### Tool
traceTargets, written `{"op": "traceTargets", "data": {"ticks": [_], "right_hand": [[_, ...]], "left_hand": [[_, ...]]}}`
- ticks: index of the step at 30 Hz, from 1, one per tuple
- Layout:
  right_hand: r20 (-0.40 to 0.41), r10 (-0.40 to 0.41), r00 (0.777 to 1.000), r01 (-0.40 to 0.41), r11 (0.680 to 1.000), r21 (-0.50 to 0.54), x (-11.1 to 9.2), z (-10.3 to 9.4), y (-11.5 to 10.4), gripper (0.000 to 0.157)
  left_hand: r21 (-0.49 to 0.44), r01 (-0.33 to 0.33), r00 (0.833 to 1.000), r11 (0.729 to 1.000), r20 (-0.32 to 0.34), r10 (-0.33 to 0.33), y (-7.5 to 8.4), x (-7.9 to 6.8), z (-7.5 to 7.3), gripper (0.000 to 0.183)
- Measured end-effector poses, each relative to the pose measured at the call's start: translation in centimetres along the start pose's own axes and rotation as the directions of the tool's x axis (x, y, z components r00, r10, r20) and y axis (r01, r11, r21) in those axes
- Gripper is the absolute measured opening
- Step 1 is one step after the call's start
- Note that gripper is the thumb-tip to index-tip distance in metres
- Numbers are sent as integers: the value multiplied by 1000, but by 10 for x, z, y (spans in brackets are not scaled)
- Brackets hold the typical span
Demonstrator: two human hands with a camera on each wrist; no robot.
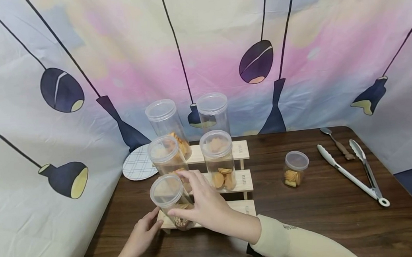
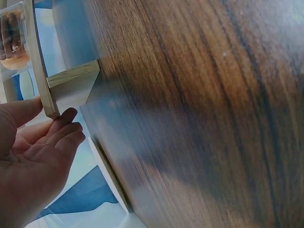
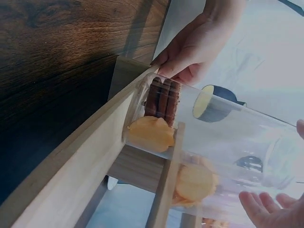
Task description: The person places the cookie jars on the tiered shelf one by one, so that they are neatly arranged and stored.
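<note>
A three-tier wooden rack [image 1: 238, 180] bears several clear lidded jars of baked snacks. My left hand [image 1: 144, 233] pinches the left end of its lowest step, thumb above the board and fingers below, as the left wrist view [image 2: 42, 142] shows. On that step stands a tall clear jar [image 1: 167, 191] with dark brown and golden pieces [image 3: 151, 134] at its bottom. Around this jar my right hand [image 1: 207, 204] is spread, its thumb on the near side. In the right wrist view its fingertips [image 3: 259, 202] look slightly apart from the jar wall.
Behind stand jars on the middle step [image 1: 218, 163] and top step [image 1: 164, 119]. A white checked plate [image 1: 139, 165] lies at the back left. To the right are a small cookie jar [image 1: 295, 169], tongs [image 1: 349, 176] and a spoon [image 1: 339, 145]. A printed cloth [image 1: 215, 56] hangs behind.
</note>
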State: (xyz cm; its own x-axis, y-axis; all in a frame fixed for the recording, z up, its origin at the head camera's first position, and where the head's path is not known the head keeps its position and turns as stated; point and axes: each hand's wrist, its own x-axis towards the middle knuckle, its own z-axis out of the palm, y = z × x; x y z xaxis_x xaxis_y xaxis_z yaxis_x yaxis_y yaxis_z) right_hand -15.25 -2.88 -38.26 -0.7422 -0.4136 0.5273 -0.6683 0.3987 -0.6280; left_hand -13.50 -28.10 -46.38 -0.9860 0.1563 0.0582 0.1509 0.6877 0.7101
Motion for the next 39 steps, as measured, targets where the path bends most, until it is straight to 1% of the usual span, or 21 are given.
{"op": "traceTargets", "data": {"ticks": [2, 5, 7, 9, 12, 15, 16, 20, 23, 25, 28, 33, 36, 39], "right_hand": [[-10, -24, 1000, 24, 1000, -13, -2, -3, -3, 88], [-20, -66, 998, 66, 998, -5, -9, -11, -9, 85], [-28, -94, 995, 95, 995, 32, -15, -16, -14, 81], [-47, -146, 988, 149, 986, 68, -22, -22, -20, 74], [-93, -248, 964, 258, 959, 116, -32, -30, -25, 65], [-124, -332, 935, 347, 929, 129, -41, -38, -29, 57], [-130, -349, 928, 366, 921, 136, -43, -41, -30, 55], [-144, -387, 911, 406, 902, 146, -53, -51, -30, 46], [-156, -399, 903, 420, 897, 135, -60, -58, -27, 41], [-164, -401, 901, 421, 899, 119, -64, -63, -24, 39], [-174, -376, 910, 397, 912, 103, -71, -71, -18, 37], [-230, -298, 926, 316, 948, 45, -81, -89, -3, 35], [-278, -228, 933, 235, 972, -6, -87, -100, 12, 36], [-319, -123, 940, 108, 992, -66, -95, -112, 30, 40]], "left_hand": [[5, -6, 1000, 1000, -7, 6, 0, 0, 0, 47], [15, -12, 1000, 1000, -16, 13, 0, 0, 0, 46], [13, -9, 1000, 1000, -15, 10, 0, 0, 0, 46], [5, 1, 1000, 1000, -8, -1, -1, 0, 0, 46], [-8, 15, 1000, 1000, -1, -15, -1, 1, 1, 46], [-8, 9, 1000, 1000, -5, -9, 0, 0, 1, 45], [-6, 3, 1000, 1000, -8, -3, 0, -1, 1, 45], [-2, -9, 1000, 1000, -12, 9, 1, -2, 0, 45], [-6, -1, 1000, 1000, -6, 1, 1, -2, 0, 45], [-10, 4, 1000, 1000, 2, -4, 1, -1, 0, 45], [-22, 14, 1000, 1000, 8, -14, 0, 0, 0, 45], [-16, 6, 1000, 1000, 8, -5, 0, 0, 0, 46], [-5, -10, 1000, 1000, 2, 10, 1, 0, 0, 45], [0, -16, 1000, 1000, -5, 16, 1, 0, 0, 45]]}}
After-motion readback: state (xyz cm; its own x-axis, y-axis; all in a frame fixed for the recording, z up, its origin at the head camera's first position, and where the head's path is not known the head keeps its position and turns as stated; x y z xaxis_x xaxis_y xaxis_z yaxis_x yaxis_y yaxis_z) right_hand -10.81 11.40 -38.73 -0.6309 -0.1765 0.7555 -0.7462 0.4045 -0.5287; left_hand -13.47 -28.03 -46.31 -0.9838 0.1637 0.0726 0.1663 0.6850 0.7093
